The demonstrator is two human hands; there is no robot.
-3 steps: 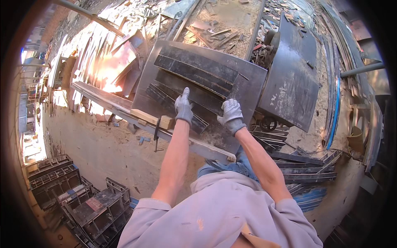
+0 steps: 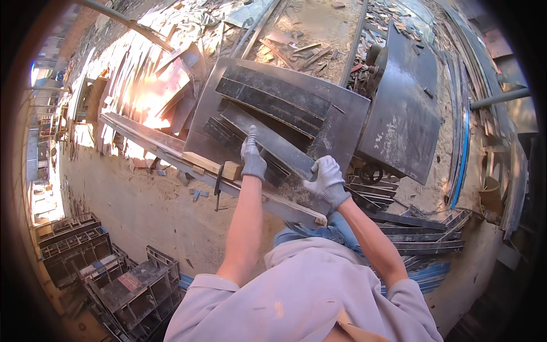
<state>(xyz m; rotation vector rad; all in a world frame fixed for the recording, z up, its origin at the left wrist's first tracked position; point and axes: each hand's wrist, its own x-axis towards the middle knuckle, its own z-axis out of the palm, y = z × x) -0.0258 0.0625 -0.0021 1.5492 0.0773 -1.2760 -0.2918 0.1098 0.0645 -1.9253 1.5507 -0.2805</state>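
Observation:
A long dark strip of board lies slantwise across a smooth dark metal-looking table. My right hand, in a pale grey work glove, is closed on the board's right end. At the board's near edge is my gloved left hand, thumb stretched along it and the other fingers mostly hidden, apparently underneath. More dark strips lie side by side on the far part of the table. Another dark strip sits beyond the left hand, partly covered by the held board.
A wooden batten is held by a clamp along the table's near edge. To the right stands a machine with a dark top and a handwheel. Dark metal frames stack at lower left; wood scraps litter the far ground.
The held board has shifted toward me and tilted, its upper face now catching more light. My right hand has moved slightly nearer and to the right with its end.

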